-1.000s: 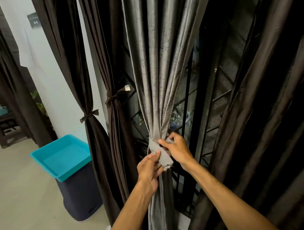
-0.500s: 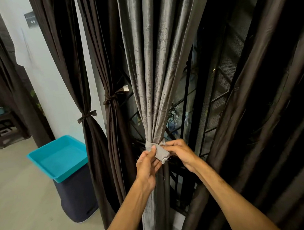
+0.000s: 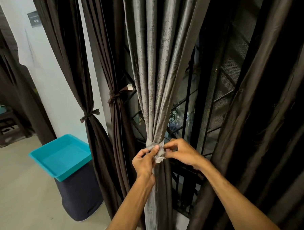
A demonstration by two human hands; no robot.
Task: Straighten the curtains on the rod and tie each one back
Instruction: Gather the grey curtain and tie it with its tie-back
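Both hands pinching the tie point(image 3: 152, 145): left hand point(image 3: 144, 160) at the knot, right hand point(image 3: 180, 151) on its end. Grey curtain point(image 3: 156, 76) looks soft, slippery; grip near the knot.

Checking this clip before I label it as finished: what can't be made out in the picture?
Curtain rod: head view, cut off by the top edge.
Knot in the grey fabric tie band around the pleated grey curtain: head view, covered by fingers of the left hand and right hand.
Small dark wall sign: head view, lettering too small.
Dark brown satin curtain at right: head view, lower part cut off by the bottom edge.
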